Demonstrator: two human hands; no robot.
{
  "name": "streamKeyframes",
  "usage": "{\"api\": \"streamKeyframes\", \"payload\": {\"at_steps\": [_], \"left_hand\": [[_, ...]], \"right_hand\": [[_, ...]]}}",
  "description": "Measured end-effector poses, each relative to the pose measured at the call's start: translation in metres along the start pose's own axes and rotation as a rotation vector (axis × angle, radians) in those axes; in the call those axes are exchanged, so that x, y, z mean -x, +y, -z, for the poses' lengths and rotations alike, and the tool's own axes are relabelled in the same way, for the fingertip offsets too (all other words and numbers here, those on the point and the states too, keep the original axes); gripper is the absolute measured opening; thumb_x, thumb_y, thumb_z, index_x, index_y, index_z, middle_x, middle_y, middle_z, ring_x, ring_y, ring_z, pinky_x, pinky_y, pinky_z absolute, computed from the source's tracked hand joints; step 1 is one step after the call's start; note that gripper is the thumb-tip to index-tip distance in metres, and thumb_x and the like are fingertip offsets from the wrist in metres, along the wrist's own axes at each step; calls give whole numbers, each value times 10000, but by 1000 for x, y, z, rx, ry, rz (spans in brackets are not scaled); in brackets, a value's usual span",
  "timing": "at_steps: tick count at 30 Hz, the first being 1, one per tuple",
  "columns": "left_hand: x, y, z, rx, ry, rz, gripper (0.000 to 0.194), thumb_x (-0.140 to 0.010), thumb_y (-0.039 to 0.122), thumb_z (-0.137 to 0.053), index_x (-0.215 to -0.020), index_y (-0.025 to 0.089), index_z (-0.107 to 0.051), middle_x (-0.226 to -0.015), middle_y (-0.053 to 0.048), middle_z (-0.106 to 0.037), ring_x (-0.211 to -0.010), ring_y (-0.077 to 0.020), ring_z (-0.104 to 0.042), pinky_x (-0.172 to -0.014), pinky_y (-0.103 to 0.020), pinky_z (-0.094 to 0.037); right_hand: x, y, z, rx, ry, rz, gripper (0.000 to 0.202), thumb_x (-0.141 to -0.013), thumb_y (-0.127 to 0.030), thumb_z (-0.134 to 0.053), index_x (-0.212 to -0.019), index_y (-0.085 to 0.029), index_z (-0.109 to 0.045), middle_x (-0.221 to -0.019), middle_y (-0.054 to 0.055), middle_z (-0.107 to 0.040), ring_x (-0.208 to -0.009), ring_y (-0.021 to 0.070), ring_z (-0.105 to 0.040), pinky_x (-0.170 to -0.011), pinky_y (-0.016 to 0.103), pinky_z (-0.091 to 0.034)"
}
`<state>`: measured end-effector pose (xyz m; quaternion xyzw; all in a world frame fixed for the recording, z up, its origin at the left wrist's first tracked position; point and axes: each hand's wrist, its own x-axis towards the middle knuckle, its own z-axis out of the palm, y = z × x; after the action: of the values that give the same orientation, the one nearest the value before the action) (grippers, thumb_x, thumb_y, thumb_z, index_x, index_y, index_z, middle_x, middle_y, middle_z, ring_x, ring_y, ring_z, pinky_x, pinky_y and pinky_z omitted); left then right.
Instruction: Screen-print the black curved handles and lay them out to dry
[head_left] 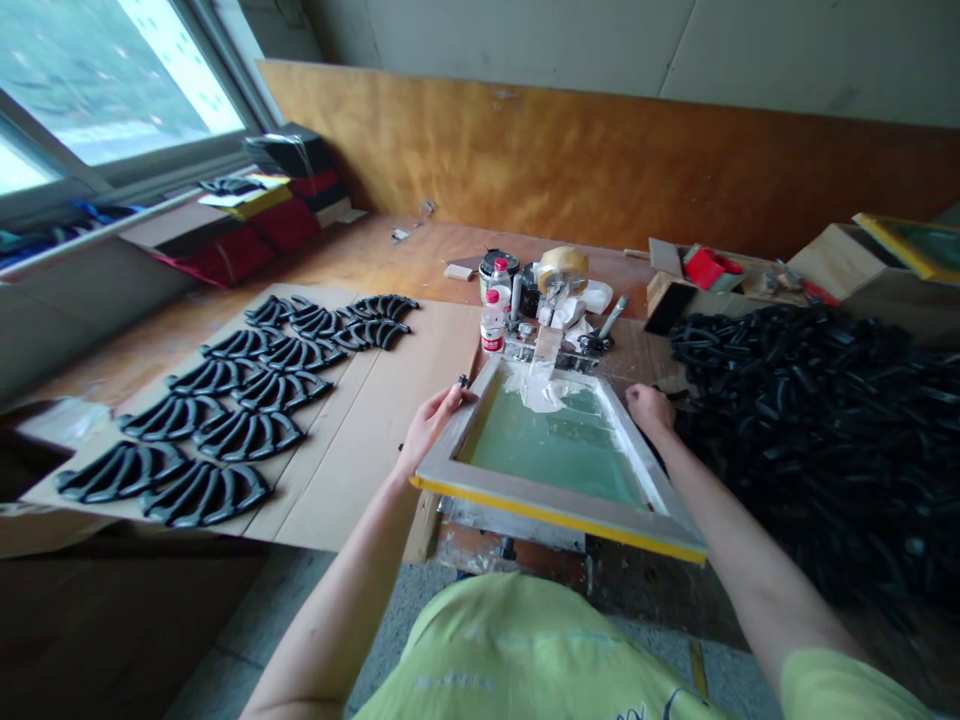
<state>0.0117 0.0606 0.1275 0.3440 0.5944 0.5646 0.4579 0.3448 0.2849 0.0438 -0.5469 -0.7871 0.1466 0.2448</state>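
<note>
Two hands on screen frame [559,510]: left hand [433,420], right hand [649,408] gripping side rails. Probably light, stiff wood; fragile mesh between fingers, best avoided.

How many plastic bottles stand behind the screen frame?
2: both bottles, red-labelled, side by side behind the frame at its far left corner, one nearer, one behind. The jars beside them might hide more.

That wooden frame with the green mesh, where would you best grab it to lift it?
Probably by the two long side rails, one from each side. The screen frame is wide and flat, so one grip would tip it. The left hand and right hand already sit on those rails near the far end, clear of the mesh and white ink.
</note>
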Motion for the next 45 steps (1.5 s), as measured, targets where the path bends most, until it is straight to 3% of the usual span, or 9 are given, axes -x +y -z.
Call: {"api": "streamKeyframes", "payload": {"at_steps": [3,6,11,14,19,27,36,40,45], "left_hand": [[16,-37,9,-83,-37,129,538,-755,634,-617,-1008,163,-675,-698,13,-613,-557,-104,-508,-515,-205,-380],[24,-74,9,-123,-6,197,721,-719,613,-655,-1296,189,-571,-695,20,-615,-557,-112,-524,-508,-206,-384],[20,-112,6,-142,54,194,815,-737,575,-645,-1434,200,-449,-703,19,-614,-560,-115,-525,-531,-218,-402],[17,-119,9,-179,50,193,747,-754,563,-639,-1389,191,-512,-704,7,-610,-565,-120,-521,-525,-219,-393],[19,-116,8,-137,53,214,688,-768,521,-648,-1361,187,-545,-765,-20,-643,-627,-144,-566,-560,-228,-423],[24,-105,3,-63,123,243,628,-734,446,-708,-1293,183,-596,-716,0,-634,-616,-160,-570,-592,-259,-445],[21,-111,7,-95,72,232,693,-732,513,-692,-1321,167,-575,-786,-27,-663,-642,-151,-586,-584,-243,-450],[18,-114,10,-105,50,241,729,-732,534,-686,-1345,163,-551,-772,-25,-658,-627,-141,-584,-565,-230,-442],[23,-86,13,-110,5,231,765,-730,536,-702,-1383,186,-511,-717,-2,-638,-575,-131,-569,-513,-213,-416]], "right_hand": [[-15,-22,6,40,100,-25,259,-870,-191,-547,-1095,-190,-674,-971,116,-683,-892,249,-634,-814,396,-497],[-28,-82,-8,3,121,299,536,-828,-257,-635,-1346,-196,-510,-1264,130,-580,-1080,256,-581,-944,406,-468],[-28,-147,-40,229,-168,450,319,-785,-210,-699,-1089,-141,-637,-1078,141,-657,-1053,274,-580,-921,372,-450],[-25,-140,-44,300,-317,350,184,-833,-258,-652,-974,-141,-664,-990,137,-695,-948,255,-626,-838,319,-447],[-11,-127,-42,377,-255,274,178,-868,-235,-573,-974,-124,-662,-1004,163,-692,-954,267,-613,-831,328,-426],[47,-131,-29,193,-424,762,135,-824,-109,-536,-857,-159,-657,-870,90,-649,-896,224,-558,-746,302,-396],[43,-123,-34,139,-295,686,160,-816,-54,-538,-854,-154,-656,-912,93,-623,-957,227,-534,-772,299,-411],[50,-120,-28,67,-368,734,81,-852,-150,-589,-868,-173,-665,-884,65,-633,-906,206,-560,-771,286,-426],[-5,-140,-19,85,-282,473,344,-809,-312,-708,-1142,-262,-637,-1027,26,-672,-900,203,-607,-756,276,-433]]}}
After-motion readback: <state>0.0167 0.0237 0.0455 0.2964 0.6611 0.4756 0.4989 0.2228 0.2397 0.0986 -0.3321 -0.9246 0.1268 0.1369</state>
